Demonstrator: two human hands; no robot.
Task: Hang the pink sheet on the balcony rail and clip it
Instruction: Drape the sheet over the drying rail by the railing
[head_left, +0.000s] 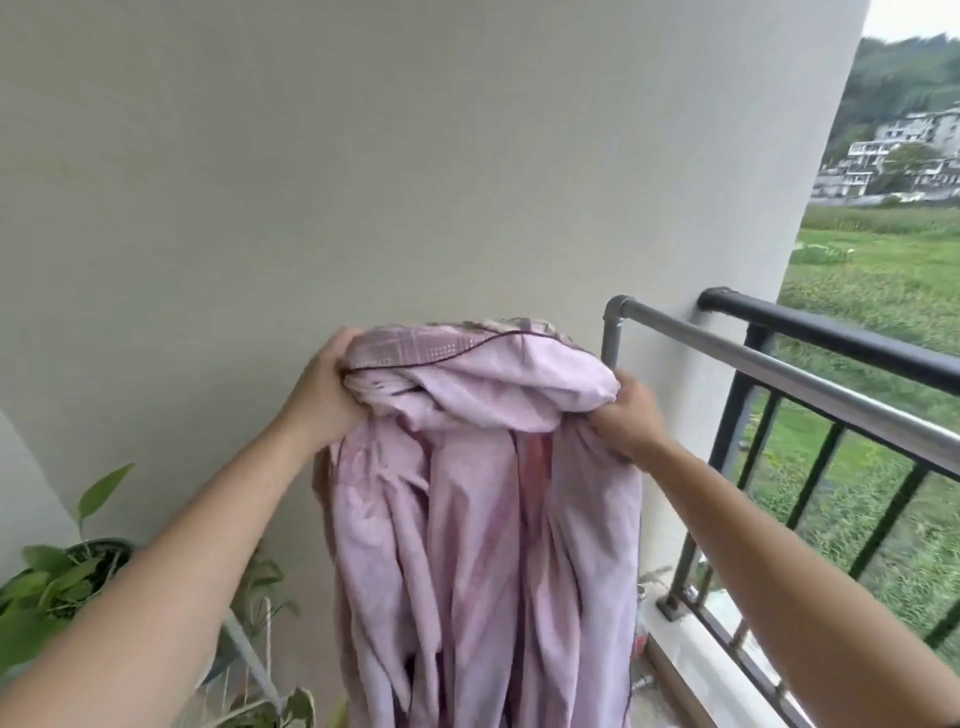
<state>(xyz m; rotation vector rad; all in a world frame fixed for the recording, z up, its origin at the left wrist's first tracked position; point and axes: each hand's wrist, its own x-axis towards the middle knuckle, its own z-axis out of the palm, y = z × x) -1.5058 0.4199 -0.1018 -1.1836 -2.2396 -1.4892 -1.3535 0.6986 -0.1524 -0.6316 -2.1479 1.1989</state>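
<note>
1. I have the sheet (483, 467) bunched and lifted in front of the wall (363, 156), both hands clenched on its top edge — held high, I judge, so the long folds hang free of the floor before it goes over.
2. My left hand (324, 387) grips the left end of the bundle, fingers wrapped over the patterned hem; my right hand (626, 415) pinches the right end, fist closed on cloth.
3. The sheet spans between the hands and drops below them, near me and left of the rail (779, 371).
4. The rail runs off to the right, bare; the sheet is near its left post, not yet over it.
5. No clips in view — plants (57, 582) sit low on the left.
</note>
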